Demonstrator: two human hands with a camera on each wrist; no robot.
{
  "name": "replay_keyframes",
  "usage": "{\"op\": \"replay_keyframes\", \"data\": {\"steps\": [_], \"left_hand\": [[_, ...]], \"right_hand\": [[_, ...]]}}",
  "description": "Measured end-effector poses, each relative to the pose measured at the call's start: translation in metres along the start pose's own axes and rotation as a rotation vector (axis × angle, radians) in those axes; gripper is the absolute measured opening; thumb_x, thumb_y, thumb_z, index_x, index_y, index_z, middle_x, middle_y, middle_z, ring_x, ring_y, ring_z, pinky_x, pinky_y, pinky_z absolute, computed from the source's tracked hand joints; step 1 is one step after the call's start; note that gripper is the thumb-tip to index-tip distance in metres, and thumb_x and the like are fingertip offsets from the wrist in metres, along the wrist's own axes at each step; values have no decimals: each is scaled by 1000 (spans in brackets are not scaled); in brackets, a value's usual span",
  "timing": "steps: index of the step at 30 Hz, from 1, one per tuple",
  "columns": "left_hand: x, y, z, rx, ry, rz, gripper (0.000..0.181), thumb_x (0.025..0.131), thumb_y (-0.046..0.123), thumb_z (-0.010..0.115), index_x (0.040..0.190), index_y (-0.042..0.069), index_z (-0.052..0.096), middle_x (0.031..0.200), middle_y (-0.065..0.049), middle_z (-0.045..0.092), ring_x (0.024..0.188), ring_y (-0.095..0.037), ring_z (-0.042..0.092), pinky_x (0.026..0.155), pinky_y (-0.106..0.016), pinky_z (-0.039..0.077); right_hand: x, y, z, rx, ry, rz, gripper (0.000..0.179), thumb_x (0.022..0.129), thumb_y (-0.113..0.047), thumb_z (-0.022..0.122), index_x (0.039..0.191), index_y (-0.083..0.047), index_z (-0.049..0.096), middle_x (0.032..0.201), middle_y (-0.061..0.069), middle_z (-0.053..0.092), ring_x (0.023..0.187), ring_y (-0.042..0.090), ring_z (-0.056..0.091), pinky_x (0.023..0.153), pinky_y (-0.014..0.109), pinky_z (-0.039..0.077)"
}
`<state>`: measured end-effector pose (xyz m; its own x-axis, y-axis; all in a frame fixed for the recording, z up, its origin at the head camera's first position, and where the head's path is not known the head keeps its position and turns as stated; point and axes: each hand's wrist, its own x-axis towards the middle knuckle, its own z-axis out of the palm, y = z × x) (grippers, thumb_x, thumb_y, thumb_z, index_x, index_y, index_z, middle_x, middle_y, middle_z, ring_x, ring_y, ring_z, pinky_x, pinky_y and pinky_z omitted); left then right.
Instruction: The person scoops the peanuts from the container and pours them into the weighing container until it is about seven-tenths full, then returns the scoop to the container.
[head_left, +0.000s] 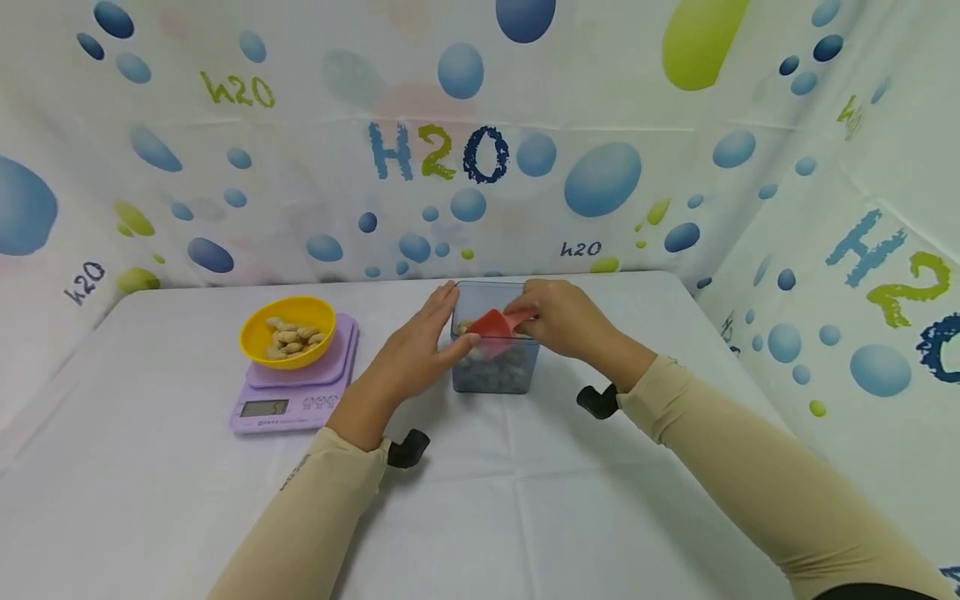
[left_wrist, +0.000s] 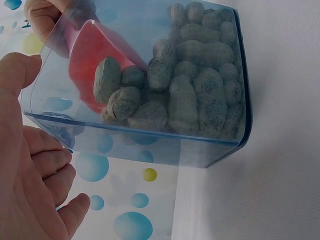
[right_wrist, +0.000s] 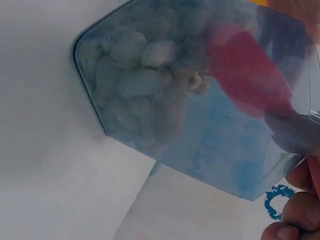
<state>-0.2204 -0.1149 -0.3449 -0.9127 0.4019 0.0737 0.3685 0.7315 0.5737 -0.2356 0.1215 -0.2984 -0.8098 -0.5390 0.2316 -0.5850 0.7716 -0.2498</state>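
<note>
A clear bluish plastic container holds peanuts in their shells. My right hand grips the handle of a red scoop at the container's right rim. The scoop's bowl dips inside, with a few peanuts at its mouth in the left wrist view. On the container's left side my left hand rests against the wall, its fingers extended and its thumb at the front rim. Through the wall, the right wrist view shows the scoop above the heap of peanuts.
To the left stands a purple kitchen scale with a lit display. On it sits a yellow bowl with several peanuts. A white cloth covers the table, and a patterned curtain hangs behind.
</note>
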Motion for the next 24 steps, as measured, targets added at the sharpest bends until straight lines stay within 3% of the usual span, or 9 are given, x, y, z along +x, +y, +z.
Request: {"op": "replay_keyframes", "data": {"steps": [7,12,15,20,24], "left_hand": [[0,-2,0,-1,1,5,86,94,69,41,160,24,8,166,9,3,153,-16,10,121,-51,22],[1,0,-1,3,7,17,84,95,68,40,159,26,7,166,9,4,153,-14,9,121,-49,22],[2,2,-1,2,6,17,85,94,69,40,159,26,8,166,8,4,153,-15,10,121,-50,22],[2,2,-1,0,4,4,87,92,72,40,159,27,8,166,9,4,153,-17,12,120,-52,24],[1,0,1,-2,8,7,85,93,70,40,159,28,7,166,10,4,153,-16,10,120,-51,24]], "right_hand": [[2,7,-3,40,-30,-3,18,85,-15,77,104,-14,79,82,-2,66,76,15,56,67,28,49],[1,8,-5,101,-2,114,24,84,-16,78,108,-12,78,90,2,70,82,18,61,72,32,53],[2,4,-2,68,25,141,26,85,-19,77,111,-12,77,93,3,71,83,19,62,73,34,55],[4,-3,-3,-36,43,7,23,87,-19,76,109,-13,78,86,3,67,76,19,58,67,30,52],[6,-1,-10,-31,-9,-71,20,87,-16,75,107,-15,78,83,0,66,74,16,56,66,27,49]]}}
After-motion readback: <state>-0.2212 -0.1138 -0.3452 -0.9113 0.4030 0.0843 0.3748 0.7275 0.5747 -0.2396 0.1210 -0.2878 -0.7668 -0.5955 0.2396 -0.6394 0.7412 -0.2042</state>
